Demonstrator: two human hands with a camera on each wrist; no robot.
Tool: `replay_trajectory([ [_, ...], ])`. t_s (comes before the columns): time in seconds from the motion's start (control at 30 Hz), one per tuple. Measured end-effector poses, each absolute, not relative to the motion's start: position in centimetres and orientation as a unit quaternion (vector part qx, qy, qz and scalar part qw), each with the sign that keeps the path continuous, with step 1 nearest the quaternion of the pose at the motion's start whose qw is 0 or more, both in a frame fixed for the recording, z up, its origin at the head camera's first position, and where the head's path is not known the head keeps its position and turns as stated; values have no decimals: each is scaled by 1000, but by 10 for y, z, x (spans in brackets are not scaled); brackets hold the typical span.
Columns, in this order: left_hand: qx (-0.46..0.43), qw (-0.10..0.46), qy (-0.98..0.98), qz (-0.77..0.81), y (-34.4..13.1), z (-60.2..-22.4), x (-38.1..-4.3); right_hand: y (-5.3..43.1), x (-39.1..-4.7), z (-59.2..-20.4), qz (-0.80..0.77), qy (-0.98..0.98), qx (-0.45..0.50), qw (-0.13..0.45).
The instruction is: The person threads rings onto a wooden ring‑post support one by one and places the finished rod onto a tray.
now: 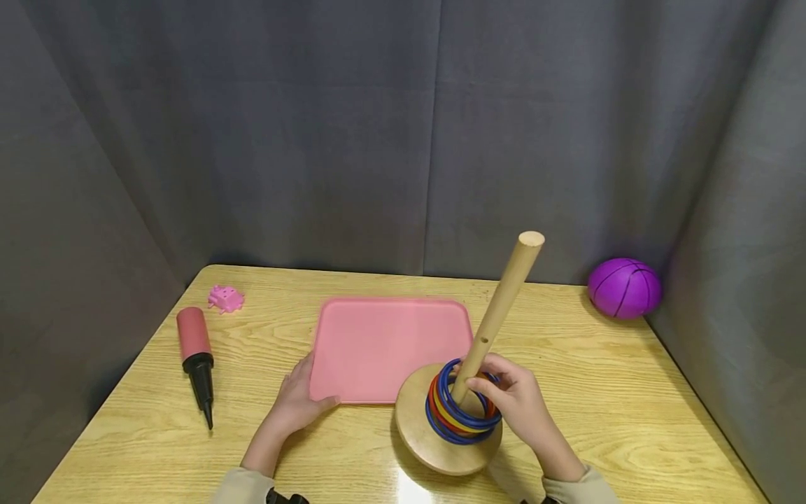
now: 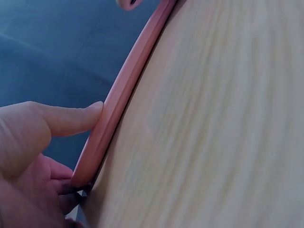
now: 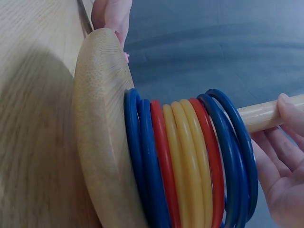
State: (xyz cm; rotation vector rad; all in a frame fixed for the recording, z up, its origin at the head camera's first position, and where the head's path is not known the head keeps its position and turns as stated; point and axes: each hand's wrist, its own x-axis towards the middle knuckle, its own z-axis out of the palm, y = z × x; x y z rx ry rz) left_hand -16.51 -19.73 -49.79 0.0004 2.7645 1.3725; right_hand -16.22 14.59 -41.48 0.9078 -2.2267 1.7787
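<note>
The ring-toss stand has a round wooden base (image 1: 415, 420) and a thick wooden post (image 1: 500, 308) that leans right in the head view. Thumb and fingers of my right hand (image 1: 519, 402) pinch that post low down, just above the rings. Blue, red and yellow rings (image 3: 183, 156) are stacked around the post over the base. My left hand (image 1: 294, 402) grips the near left corner of a pink tray (image 1: 390, 350), its thumb (image 2: 76, 119) on the front rim and its fingers at the left side. The base overlaps the tray's near right corner in the head view.
To the left lies a hand pump (image 1: 196, 350) with a red barrel and black nozzle. A small pink toy (image 1: 225, 299) sits near the far left corner. At the far right edge of the wooden table (image 1: 630, 406) is a purple ball (image 1: 625, 288). Grey curtains (image 1: 315, 140) hang around.
</note>
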Motion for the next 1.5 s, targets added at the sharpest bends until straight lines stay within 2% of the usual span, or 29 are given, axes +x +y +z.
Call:
replay_trajectory([
  [0.9, 20, -21, 906, 421, -134, -504, -133, 146, -177, -412, 575, -755, 294, 108],
  [1.5, 32, -8, 906, 421, -130, -500, -127, 148, -203, -423, 561, -774, 254, 148],
])
